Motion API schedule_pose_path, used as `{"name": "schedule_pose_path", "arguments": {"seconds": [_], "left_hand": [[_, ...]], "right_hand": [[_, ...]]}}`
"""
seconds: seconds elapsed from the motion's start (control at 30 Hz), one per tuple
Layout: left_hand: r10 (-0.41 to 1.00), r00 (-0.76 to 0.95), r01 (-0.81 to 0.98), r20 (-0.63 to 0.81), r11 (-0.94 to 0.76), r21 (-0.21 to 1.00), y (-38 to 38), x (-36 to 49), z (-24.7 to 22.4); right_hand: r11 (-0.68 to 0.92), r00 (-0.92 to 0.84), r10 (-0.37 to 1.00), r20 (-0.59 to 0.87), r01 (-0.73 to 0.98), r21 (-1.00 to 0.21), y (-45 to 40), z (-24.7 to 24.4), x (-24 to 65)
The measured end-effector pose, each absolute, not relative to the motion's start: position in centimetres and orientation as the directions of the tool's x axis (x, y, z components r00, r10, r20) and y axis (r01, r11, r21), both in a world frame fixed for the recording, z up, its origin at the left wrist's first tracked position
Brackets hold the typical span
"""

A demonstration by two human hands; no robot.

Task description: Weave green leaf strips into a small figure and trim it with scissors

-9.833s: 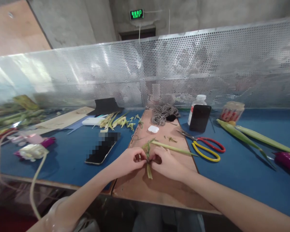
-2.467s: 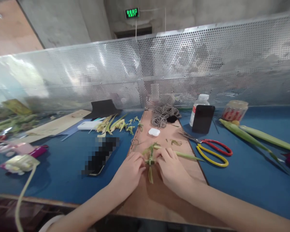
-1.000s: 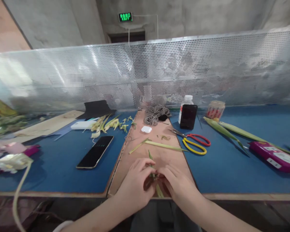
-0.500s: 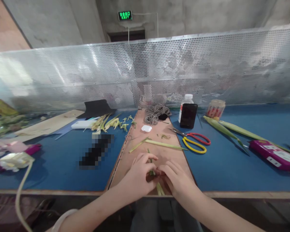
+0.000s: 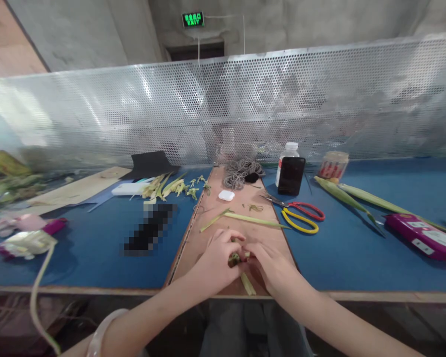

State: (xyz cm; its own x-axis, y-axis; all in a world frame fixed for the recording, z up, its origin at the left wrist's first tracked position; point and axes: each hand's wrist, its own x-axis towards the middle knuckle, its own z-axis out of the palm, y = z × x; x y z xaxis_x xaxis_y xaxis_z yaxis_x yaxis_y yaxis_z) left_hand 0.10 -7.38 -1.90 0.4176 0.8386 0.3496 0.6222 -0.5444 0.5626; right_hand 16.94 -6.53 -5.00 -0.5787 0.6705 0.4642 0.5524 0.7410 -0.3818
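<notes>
The left hand (image 5: 221, 255) and right hand (image 5: 270, 262), now nearer the wooden board's (image 5: 260, 234) front edge than moments ago, are pinching the leaf-strip bundle (image 5: 248, 284) there between fingertips, bringing the fingerwork closer in.

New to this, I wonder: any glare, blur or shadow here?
Head view throughout: glare streaks the perforated silver metal screen; coarse pixels mask the black oblong object; far-left green plant stalks look blurred; soft shadow beneath the right hand.
</notes>
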Motion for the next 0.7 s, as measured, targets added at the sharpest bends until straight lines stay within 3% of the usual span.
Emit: {"name": "schedule_pose_path", "arguments": {"seconds": [0.23,0.33,0.43,0.5,0.53,0.7], "left_hand": [[0.856,0.416,0.625,0.307,-0.514,0.587,-7.0,0.0,-1.6],[0.837,0.448,0.616,0.313,-0.543,0.571,-6.6,0.0,-1.5],[0.806,0.51,0.59,0.299,-0.581,0.56,-6.2,-0.1,-1.2],[0.791,0.552,0.567,0.265,-0.589,0.576,-6.0,-0.2,-0.9],[0.789,0.565,0.558,0.24,-0.58,0.594,-5.9,-0.2,-0.7],[0.806,0.587,0.532,0.081,-0.459,0.712,-5.1,-0.5,-0.1]], "right_hand": [[0.689,-0.507,0.719,0.475,0.608,-0.394,-6.8,-3.0,18.0],[0.667,-0.514,0.694,0.504,0.722,-0.183,-5.4,-1.4,20.3],[0.373,-0.363,0.804,0.47,0.925,0.077,-2.5,0.0,23.5],[0.223,-0.297,0.906,0.302,0.941,0.256,-0.3,0.5,25.3],[0.24,-0.307,0.935,0.175,0.916,0.323,0.7,0.7,25.9],[0.266,-0.295,0.955,0.03,0.898,0.35,3.6,0.8,26.1]]}}
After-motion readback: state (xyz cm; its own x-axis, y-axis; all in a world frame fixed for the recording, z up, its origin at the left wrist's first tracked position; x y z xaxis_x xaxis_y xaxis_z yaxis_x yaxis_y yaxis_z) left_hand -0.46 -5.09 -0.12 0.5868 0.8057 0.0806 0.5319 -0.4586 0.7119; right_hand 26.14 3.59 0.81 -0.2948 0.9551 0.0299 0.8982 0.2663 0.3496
